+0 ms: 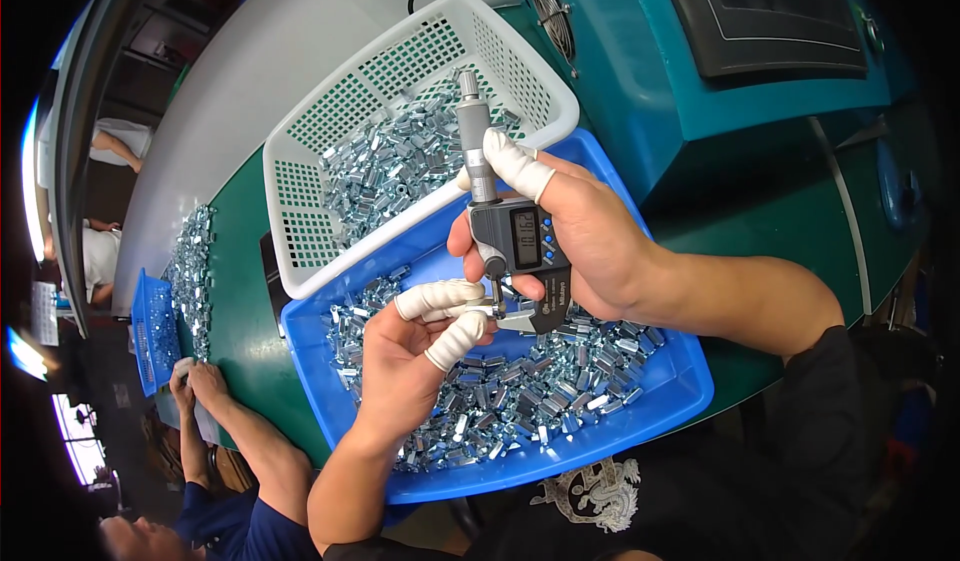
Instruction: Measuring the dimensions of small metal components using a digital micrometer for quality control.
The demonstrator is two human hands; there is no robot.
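My right hand (596, 229) is closed around a digital micrometer (520, 246), which stands upright with its thimble at the top. White finger cots cover the thumb and at least one other finger, and the thumb lies by the thimble. My left hand (400, 366), with finger cots on its pinching fingers, holds a small hex nut (492, 307) at the micrometer's jaws; the fingers mostly hide it. Both hands are above a blue tray (690, 381) with many loose shiny long hex nuts (530, 386) in it.
A white perforated basket (290, 211) with more nuts overlaps the tray's far side. A teal machine (625, 71) stands at the far right. On the left, a co-worker's hands (200, 379) are near a small blue basket (152, 331) and a pile of nuts (192, 271) on the green table.
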